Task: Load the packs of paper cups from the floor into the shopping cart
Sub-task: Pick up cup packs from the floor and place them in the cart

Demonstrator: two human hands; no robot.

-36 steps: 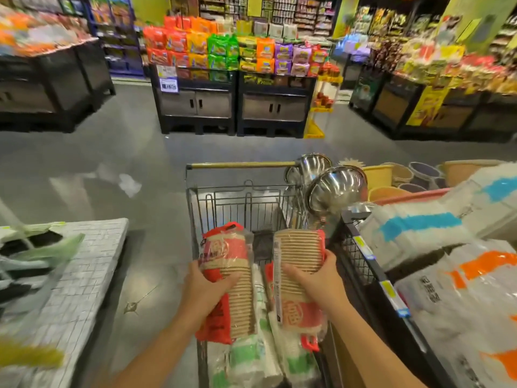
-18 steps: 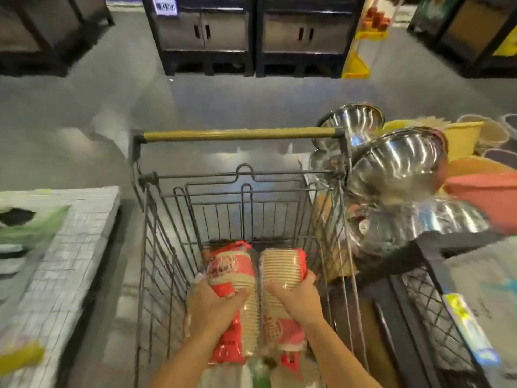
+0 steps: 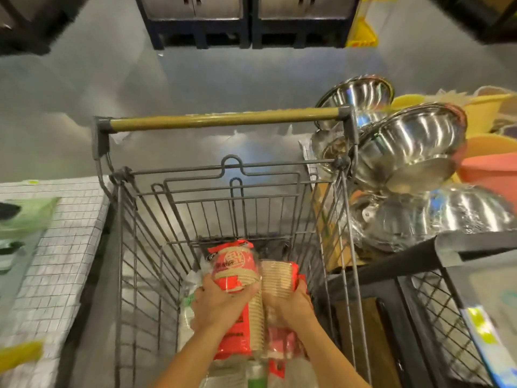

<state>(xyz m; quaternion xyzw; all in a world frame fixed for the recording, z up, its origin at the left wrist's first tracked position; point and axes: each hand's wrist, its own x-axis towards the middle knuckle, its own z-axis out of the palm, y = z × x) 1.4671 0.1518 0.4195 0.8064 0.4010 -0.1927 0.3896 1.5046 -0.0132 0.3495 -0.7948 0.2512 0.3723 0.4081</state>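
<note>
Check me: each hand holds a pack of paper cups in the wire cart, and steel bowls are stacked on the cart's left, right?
No, wrong side: the head view shows the steel bowls stacked on the right of the cart. The rest holds.

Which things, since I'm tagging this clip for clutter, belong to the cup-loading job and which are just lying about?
Job: left hand gripping a red pack of paper cups; right hand gripping a second pack; shopping cart, with both packs inside its basket.
Lying about: steel bowls; plastic basins; wire rack; display cabinets.
</note>
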